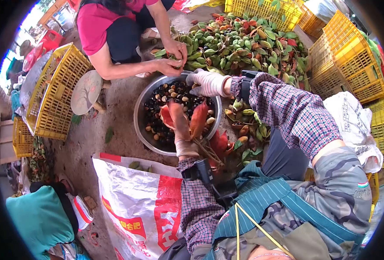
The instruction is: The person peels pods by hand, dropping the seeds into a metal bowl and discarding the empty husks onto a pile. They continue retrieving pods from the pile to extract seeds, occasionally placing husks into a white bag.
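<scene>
My left hand [186, 146], in a pale glove, holds a bunch of split red seed pods [183, 121] by their stems above a metal basin [141, 125]. The pods hide most of its fingers. My right hand [208, 83], gloved with grey fingertips, hovers over the basin's far right rim. Its fingers are slightly apart and nothing shows between them. Dark, shiny seeds [159, 102] and some tan ones lie in the basin. Further red pods [221, 144] lie on the floor right of the basin.
Opposite, a person's hands [172, 60] hold a green pod. Behind my right hand spreads a pile of green and red pods [244, 43]. Yellow crates [59, 95] stand left and right [348, 56]. A white sack [131, 186], a round stool [86, 92] and another person's teal clothing [40, 214] are nearby.
</scene>
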Motion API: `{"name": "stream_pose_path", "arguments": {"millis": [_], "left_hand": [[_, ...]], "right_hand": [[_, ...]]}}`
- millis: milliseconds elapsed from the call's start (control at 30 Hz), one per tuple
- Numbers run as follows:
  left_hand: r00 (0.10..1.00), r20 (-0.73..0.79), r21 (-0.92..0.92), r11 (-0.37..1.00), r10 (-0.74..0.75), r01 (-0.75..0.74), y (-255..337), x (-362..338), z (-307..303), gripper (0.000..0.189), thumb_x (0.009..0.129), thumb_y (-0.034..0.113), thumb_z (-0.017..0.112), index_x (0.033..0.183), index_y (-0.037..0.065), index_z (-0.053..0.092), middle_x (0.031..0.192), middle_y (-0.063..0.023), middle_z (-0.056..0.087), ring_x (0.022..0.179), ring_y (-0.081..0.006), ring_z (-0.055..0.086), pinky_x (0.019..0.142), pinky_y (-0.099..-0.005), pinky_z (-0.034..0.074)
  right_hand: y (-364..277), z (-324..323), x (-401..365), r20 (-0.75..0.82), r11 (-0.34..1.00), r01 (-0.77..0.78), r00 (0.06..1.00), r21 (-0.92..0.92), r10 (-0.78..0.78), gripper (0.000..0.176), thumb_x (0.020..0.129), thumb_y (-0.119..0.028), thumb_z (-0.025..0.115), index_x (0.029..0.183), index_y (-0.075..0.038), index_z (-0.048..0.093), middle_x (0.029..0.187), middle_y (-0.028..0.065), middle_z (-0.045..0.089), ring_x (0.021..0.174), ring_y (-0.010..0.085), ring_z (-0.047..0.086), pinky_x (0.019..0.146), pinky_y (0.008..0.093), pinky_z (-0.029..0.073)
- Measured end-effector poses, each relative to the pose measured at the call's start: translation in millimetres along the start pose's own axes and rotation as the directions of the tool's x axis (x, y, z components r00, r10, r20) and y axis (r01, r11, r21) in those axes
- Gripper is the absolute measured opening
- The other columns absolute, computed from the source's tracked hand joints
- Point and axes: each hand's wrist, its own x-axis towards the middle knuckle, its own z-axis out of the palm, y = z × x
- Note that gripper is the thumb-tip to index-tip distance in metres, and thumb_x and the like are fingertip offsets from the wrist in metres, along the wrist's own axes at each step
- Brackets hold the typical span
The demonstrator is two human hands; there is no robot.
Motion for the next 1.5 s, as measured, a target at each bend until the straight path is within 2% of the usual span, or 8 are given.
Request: {"name": "stream_pose_path", "arguments": {"millis": [100,267,367,767,1067,1167,1300,1500], "left_hand": [[0.979,0.185,-0.208,0.977,0.086,-0.047,7,11,-27,0.055,0.091,0.037,0.056,0.14,0.018,0.037,0.13,-0.006,0.051,0.113,-0.0255,0.055,0.093,-0.0426,0.048],[0.963,0.191,-0.114,0.979,0.191,-0.172,8,13,-36,0.055,0.092,0.037,0.055,0.141,0.017,0.036,0.133,-0.0069,0.049,0.118,-0.0248,0.051,0.1,-0.0428,0.043],[0.939,0.101,0.133,0.931,0.329,-0.34,12,-11,19,0.056,0.092,0.032,0.057,0.141,0.016,0.035,0.133,-0.0075,0.049,0.118,-0.0248,0.051,0.1,-0.0424,0.043],[0.894,0.444,0.228,0.957,0.062,-0.179,-1,-12,41,0.092,0.08,0.003,0.065,0.149,0.024,0.007,0.147,-0.0108,0.028,0.126,-0.0281,0.043,0.099,-0.0388,0.044],[0.692,0.327,0.371,0.586,0.643,-0.72,-36,-5,69,0.101,0.074,-0.016,0.058,0.149,0.02,0.001,0.151,-0.0099,0.021,0.133,-0.0243,0.032,0.11,-0.0392,0.027],[0.826,0.078,0.198,0.803,0.558,-0.562,-31,-13,71,0.1,0.076,-0.016,0.058,0.149,0.021,0.002,0.149,-0.0089,0.025,0.13,-0.0241,0.036,0.106,-0.0398,0.034],[0.931,-0.017,0.156,0.921,0.365,-0.358,-17,-34,89,0.092,0.084,-0.005,0.06,0.149,0.028,0.005,0.147,-0.0074,0.032,0.122,-0.0254,0.046,0.095,-0.0423,0.047],[0.867,-0.041,0.226,0.85,0.496,-0.476,-31,-11,59,0.088,0.082,0.005,0.066,0.148,0.029,0.013,0.137,-0.0064,0.045,0.106,-0.0266,0.056,0.079,-0.0442,0.053]], "right_hand": [[19,43,13,-0.361,0.977,0.143,0.912,-0.16,-0.193,0.047,0.082,-0.038,0.066,0.12,-0.013,0.054,0.12,0.0189,0.05,0.103,0.0346,0.056,0.089,0.0406,0.046],[-22,2,-11,0.604,0.701,-0.487,0.791,0.521,0.101,0.069,0.092,-0.056,0.043,0.133,0.0,0.04,0.118,0.0233,0.054,0.102,0.0324,0.059,0.085,0.0442,0.05],[-16,31,-17,0.535,0.145,-0.529,0.845,0.836,-0.005,0.056,0.09,-0.043,0.053,0.126,0.0,0.048,0.098,0.0181,0.062,0.081,0.0263,0.062,0.074,0.0372,0.052],[-16,-18,-47,-0.014,0.781,-0.006,1.0,0.625,0.018,0.035,0.081,-0.013,0.066,0.114,-0.01,0.054,0.096,0.0033,0.059,0.085,0.011,0.056,0.07,0.0272,0.05],[9,-1,-43,-0.035,0.576,0.19,0.963,0.795,-0.269,0.022,0.079,-0.015,0.067,0.095,0.0,0.064,0.082,0.0048,0.067,0.075,0.0108,0.061,0.068,0.0272,0.05],[12,17,-43,-0.134,0.757,0.12,0.99,0.642,-0.044,0.048,0.074,-0.017,0.075,0.114,-0.003,0.053,0.105,0.0097,0.061,0.098,0.0181,0.058,0.085,0.0314,0.047],[8,23,-41,-0.57,0.855,0.464,0.648,-0.231,-0.505,0.053,0.069,-0.02,0.075,0.117,-0.013,0.052,0.104,0.0111,0.056,0.099,0.0326,0.055,0.084,0.0443,0.044],[-13,15,-41,-0.009,0.776,0.374,0.898,-0.509,-0.439,0.023,0.079,-0.022,0.057,0.101,-0.016,0.062,0.1,0.0041,0.063,0.1,0.0262,0.059,0.086,0.0404,0.046]]}}
